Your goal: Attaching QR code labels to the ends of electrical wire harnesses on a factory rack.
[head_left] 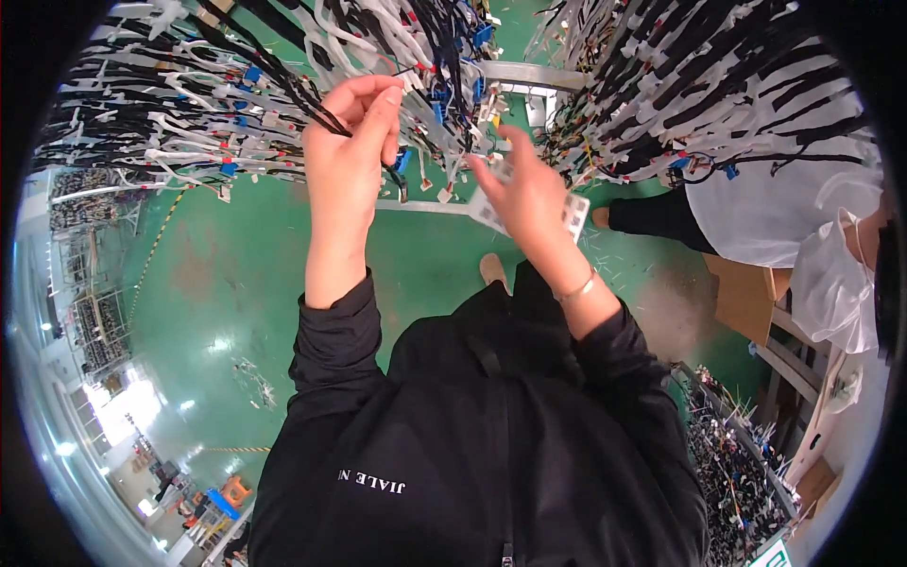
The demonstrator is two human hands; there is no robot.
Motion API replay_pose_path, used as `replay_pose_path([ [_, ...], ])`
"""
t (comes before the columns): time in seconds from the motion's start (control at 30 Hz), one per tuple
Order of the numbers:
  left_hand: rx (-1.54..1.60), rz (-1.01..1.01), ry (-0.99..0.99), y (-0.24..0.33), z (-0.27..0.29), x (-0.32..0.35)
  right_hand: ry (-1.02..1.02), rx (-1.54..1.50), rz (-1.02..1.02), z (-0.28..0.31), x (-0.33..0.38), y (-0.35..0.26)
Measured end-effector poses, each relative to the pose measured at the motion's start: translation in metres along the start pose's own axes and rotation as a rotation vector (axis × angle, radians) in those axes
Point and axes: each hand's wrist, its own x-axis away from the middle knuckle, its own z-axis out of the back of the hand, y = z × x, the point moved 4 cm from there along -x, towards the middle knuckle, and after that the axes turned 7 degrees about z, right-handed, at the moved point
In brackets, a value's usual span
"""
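Harness bundles of black and white cable (pixel 208 118), tipped with small white, blue and red connectors (pixel 253 74), stretched in dense rows across the upper left, with another mass of black and white cables (pixel 690 94) at the upper right. The person's left hand (pixel 347 151) had thumb and forefinger pinched together on a thin dark wire (pixel 406 71), in front of the middle bundles and just beside a small white connector (pixel 413 83). Black cables (pixel 307 106) ran to that hand's palm; whether the curled fingers gripped them could not be told. The right hand (pixel 529 194) was apart from the left, its thumb and forefinger spread, above a white plastic tray with small compartments (pixel 487 215); whether it touched the tray was unclear. A pale metal bar (pixel 435 206) crossed above the glossy green floor (pixel 217 283). At the right, a person in a white translucent garment (pixel 746 217) was near a brown cardboard box (pixel 742 298).
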Motion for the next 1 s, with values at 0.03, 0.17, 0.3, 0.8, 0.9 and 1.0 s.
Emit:
replay_pose_path([
  [0.03,0.001,-0.003,-0.004,0.001,-0.001,0.001,0.042,0.049,0.041,-0.006,-0.007,-0.002],
  [0.17,-0.017,0.051,-0.055,0.002,0.001,0.005,0.166,-0.137,0.103,-0.011,-0.019,0.001],
  [0.3,-0.122,0.013,-0.099,0.005,0.009,0.007,-0.080,-0.954,-0.232,-0.009,-0.002,0.015],
  [0.8,-0.290,0.066,-0.233,0.005,-0.022,0.018,0.282,-0.097,0.524,0.034,0.039,-0.067],
  [0.9,-0.357,0.071,-0.192,0.006,-0.024,0.016,0.304,-0.094,0.539,0.029,0.037,-0.069],
  [1.0,-0.432,0.081,-0.274,0.002,-0.028,0.012,0.318,-0.076,0.552,0.027,0.034,-0.070],
])
